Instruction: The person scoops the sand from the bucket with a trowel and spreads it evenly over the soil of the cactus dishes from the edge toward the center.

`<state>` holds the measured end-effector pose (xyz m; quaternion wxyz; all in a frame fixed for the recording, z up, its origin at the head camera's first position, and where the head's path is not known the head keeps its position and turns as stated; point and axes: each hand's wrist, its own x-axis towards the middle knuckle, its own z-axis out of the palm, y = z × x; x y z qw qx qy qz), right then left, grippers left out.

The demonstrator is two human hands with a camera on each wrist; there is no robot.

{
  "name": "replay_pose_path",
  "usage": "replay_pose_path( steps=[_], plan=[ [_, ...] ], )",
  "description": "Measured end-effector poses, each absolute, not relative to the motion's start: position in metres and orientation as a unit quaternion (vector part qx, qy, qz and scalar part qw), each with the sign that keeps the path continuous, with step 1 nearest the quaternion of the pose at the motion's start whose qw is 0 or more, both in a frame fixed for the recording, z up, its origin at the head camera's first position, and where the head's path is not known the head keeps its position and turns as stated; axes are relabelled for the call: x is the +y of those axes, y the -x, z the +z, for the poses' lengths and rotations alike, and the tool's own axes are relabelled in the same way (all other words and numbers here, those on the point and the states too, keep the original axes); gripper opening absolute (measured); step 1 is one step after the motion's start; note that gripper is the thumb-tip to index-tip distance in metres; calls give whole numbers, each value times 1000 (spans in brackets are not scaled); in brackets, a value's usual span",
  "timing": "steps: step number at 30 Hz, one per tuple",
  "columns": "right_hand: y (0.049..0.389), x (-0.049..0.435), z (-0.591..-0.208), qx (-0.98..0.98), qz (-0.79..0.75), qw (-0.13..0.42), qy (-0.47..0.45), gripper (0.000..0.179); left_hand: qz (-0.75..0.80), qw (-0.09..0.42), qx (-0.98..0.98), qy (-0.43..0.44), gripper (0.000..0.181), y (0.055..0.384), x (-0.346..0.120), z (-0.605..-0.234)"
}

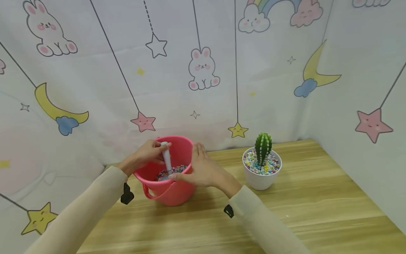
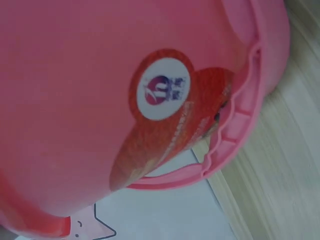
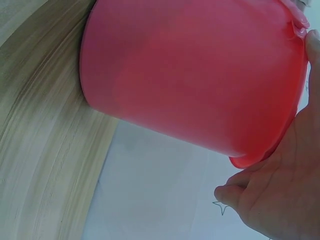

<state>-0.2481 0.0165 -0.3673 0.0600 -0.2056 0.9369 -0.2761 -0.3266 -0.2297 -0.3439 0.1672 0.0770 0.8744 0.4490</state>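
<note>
A pink bucket (image 1: 177, 194) stands upright on the table with multicoloured pebbles (image 1: 179, 169) inside. My left hand (image 1: 149, 152) reaches over its left rim and grips the white handle of a small shovel (image 1: 166, 158). The shovel stands steeply in the bucket, its grey blade low near the pebbles and partly hidden by the front rim. My right hand (image 1: 207, 171) holds the bucket's right rim, thumb at the front and fingers farther back. The right wrist view shows this hand (image 3: 285, 190) along the rim. Only the bucket's labelled side (image 2: 75, 100) fills the left wrist view.
Right of the bucket, a white pot (image 1: 261, 181) holds a green cactus (image 1: 263, 148) among coloured pebbles. Both stand on a wood-grain table (image 1: 304, 211). A patterned cloth (image 1: 177, 91) hangs close behind the table. The bucket's pink handle (image 1: 149, 192) hangs down at its front left.
</note>
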Motion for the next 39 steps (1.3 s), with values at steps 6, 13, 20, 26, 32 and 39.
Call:
replay_pose_path(
  steps=[6,13,20,26,32,39],
  plan=[
    [248,16,-369,935,-279,60,208,136,464,161,869,-54,47,324,-229,-342],
    [248,18,-370,932,-296,67,197,137,491,147,858,-34,53,326,-231,-337],
    [247,18,-369,934,-293,69,193,137,507,144,850,-20,55,326,-233,-333],
    [248,19,-370,932,-298,68,194,137,540,140,830,-9,53,324,-235,-329],
    [247,19,-370,931,-298,64,202,136,553,142,821,-8,54,321,-242,-323],
    [246,17,-369,932,-295,62,201,136,546,152,824,22,50,322,-243,-316]
  ],
)
